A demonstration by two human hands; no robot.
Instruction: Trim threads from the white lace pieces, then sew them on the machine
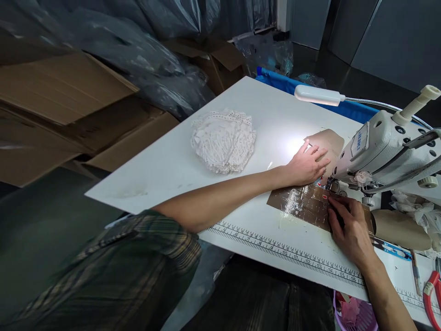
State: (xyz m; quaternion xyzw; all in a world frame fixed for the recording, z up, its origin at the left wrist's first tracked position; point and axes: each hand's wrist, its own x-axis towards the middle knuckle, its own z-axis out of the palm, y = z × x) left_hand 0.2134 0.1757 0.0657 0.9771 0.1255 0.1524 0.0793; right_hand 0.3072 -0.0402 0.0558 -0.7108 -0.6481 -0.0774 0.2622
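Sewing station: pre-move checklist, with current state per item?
1. Left hand flat on the tan piece: ok.
2. Right hand pressing on the brown sheet: ok.
3. Fingers clear of the sewing machine needle: cannot tell, they are very close to it.
4. Lamp lit over the work: ok.
5. Lace pile apart from the sheet: ok.
6. Scissors away from both hands: ok.

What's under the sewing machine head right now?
A brown sheet lies on the white table beneath the sewing machine head. The left hand presses flat on it; the right hand touches its near part. How far it reaches underneath is covered by machine and hands.
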